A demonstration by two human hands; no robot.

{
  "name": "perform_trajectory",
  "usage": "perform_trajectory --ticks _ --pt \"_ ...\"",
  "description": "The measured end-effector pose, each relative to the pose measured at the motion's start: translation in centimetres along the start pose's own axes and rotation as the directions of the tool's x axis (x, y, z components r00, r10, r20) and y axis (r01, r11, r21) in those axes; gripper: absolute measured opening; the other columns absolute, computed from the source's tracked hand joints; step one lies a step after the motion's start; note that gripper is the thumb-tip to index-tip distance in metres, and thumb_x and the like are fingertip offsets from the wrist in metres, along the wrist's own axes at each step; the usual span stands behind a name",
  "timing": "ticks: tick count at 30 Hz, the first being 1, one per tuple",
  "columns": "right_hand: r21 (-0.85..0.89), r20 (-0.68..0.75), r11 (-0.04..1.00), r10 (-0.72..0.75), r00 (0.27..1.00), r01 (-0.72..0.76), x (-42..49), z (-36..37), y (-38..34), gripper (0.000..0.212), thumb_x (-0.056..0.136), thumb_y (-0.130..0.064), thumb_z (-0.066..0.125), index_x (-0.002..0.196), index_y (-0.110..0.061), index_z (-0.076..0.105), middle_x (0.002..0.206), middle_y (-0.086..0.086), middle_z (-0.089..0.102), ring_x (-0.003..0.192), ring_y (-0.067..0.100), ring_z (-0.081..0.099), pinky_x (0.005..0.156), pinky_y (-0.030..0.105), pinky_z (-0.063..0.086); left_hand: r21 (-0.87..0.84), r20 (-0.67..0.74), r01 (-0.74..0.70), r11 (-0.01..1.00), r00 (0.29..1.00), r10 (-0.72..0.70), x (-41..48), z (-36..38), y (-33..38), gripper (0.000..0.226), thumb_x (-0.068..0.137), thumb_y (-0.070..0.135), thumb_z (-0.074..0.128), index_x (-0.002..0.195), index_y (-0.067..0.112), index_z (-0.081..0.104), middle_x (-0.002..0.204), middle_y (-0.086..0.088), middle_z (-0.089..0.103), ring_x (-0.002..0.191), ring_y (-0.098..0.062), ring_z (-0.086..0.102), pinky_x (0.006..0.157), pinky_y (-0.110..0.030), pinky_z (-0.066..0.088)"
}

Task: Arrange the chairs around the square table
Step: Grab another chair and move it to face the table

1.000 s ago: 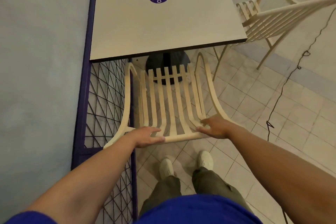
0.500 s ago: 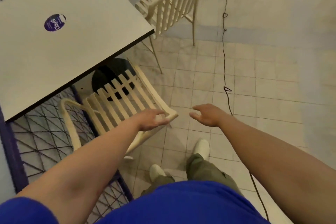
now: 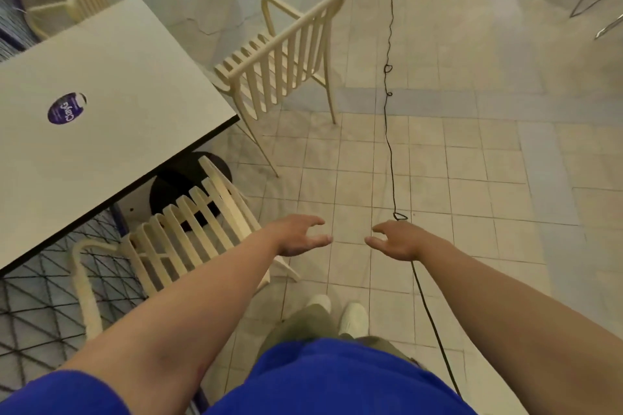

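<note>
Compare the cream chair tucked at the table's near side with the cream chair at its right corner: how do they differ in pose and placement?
The near chair sits with its seat pushed under the square table; the corner chair stands clear of it, seat fully exposed. The near chair lies beside the left hand; the corner chair stands farther off, beyond both hands. Both are cream, slatted and armed, and neither is held; the right hand is open too.

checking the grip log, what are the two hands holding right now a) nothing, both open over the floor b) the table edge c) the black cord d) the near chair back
a: the left hand and right hand hang open above the pale tiled floor, clear of the cream slatted chair.
</note>
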State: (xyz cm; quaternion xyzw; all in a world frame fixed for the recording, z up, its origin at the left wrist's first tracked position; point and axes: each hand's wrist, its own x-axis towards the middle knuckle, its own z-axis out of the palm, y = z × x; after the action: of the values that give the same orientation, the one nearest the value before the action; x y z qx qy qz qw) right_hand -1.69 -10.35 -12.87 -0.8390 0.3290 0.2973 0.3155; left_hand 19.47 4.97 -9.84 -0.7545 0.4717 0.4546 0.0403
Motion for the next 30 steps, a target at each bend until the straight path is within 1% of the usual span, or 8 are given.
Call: perform_trajectory --ticks 3,6,9,12,16,20,25,30 --pt "0.007 -0.015 1.0 -0.013 1.0 0.013 1.2 -2.5 0.7 0.071 0.096 -0.064 0.04 0.15 -0.017 0.04 0.156 0.002 0.04 0.143 0.022 0.036 0.116 0.041 0.03 0.021 -0.001 -0.001 1.0 1.0 0.001 1.5 -1.7 0.8 0.079 0.091 0.072 0.046 0.154 0.025 0.037 0.16 0.001 0.037 0.146 -0.022 0.033 0.118 -0.041 0.027" --pt "-0.008 -0.014 0.999 -0.034 0.999 0.034 3.2 -5.5 1.1 0.07 0.097 -0.062 0.04 0.15 -0.017 0.04 0.156 0.003 0.041 0.143 0.023 0.036 0.116 0.041 0.03 0.037 -0.006 0.009 0.999 1.0 -0.009 3.6 -3.6 1.1 0.079 0.09 0.073 0.045 0.153 0.026 0.037 0.16 0.002 0.037 0.146 -0.022 0.034 0.117 -0.04 0.026" --pt "-0.028 -0.009 0.999 -0.039 0.999 0.038 6.2 -8.9 1.5 0.07 0.097 -0.063 0.04 0.15 -0.017 0.039 0.156 0.003 0.041 0.143 0.023 0.037 0.116 0.04 0.031 0.014 -0.002 0.009 1.0 1.0 -0.009 6.1 -6.0 1.1 0.08 0.089 0.075 0.045 0.153 0.027 0.038 0.159 0.003 0.037 0.146 -0.022 0.033 0.117 -0.041 0.027" --pt "-0.044 -0.009 0.998 -0.038 0.999 0.037 10.6 -12.7 1.6 0.071 0.096 -0.064 0.039 0.15 -0.017 0.04 0.156 0.002 0.041 0.143 0.023 0.037 0.115 0.039 0.031 -0.012 -0.012 0.008 1.0 1.0 -0.008 9.5 -9.7 0.4 0.077 0.092 0.07 0.046 0.154 0.024 0.037 0.159 0.001 0.038 0.146 -0.023 0.033 0.118 -0.041 0.027" --pt "-0.098 0.012 0.992 -0.074 0.997 0.075 16.3 -18.1 0.1 0.069 0.098 -0.061 0.038 0.151 -0.016 0.039 0.157 0.003 0.039 0.144 0.023 0.035 0.116 0.038 0.029 -0.051 -0.025 0.037 0.998 0.999 -0.038 13.6 -14.7 -1.7 0.078 0.091 0.072 0.045 0.153 0.026 0.037 0.16 -0.001 0.036 0.147 -0.024 0.031 0.119 -0.042 0.026" --pt "-0.128 0.009 0.984 -0.12 0.993 0.12 21.2 -23.5 -1.7 0.069 0.099 -0.061 0.037 0.151 -0.016 0.038 0.157 0.004 0.039 0.143 0.023 0.035 0.116 0.038 0.029 -0.073 -0.054 0.047 0.996 0.997 -0.051 16.8 -20.4 -2.7 0.072 0.097 0.063 0.046 0.154 0.021 0.036 0.162 -0.002 0.032 0.148 -0.023 0.028 0.118 -0.038 0.023" --pt "-0.182 0.037 0.97 -0.155 0.987 0.159 25.2 -29.9 -3.2 0.068 0.099 -0.06 0.037 0.151 -0.016 0.038 0.157 0.003 0.04 0.143 0.023 0.036 0.115 0.038 0.03 -0.091 -0.088 0.073 0.993 0.993 -0.081 19.4 -26.1 -2.5 0.075 0.094 0.068 0.046 0.154 0.026 0.035 0.161 -0.001 0.034 0.147 -0.024 0.03 0.119 -0.041 0.025" --pt "-0.233 0.048 0.953 -0.19 0.981 0.196 30.8 -35.9 -4.1 0.069 0.099 -0.061 0.036 0.152 -0.017 0.038 0.157 0.004 0.038 0.144 0.023 0.034 0.115 0.038 0.029 -0.118 -0.125 0.075 0.99 0.988 -0.09 23.0 -31.3 -2.5 0.076 0.092 0.069 0.047 0.154 0.027 0.036 0.161 0.0 0.036 0.147 -0.022 0.031 0.119 -0.04 0.026"
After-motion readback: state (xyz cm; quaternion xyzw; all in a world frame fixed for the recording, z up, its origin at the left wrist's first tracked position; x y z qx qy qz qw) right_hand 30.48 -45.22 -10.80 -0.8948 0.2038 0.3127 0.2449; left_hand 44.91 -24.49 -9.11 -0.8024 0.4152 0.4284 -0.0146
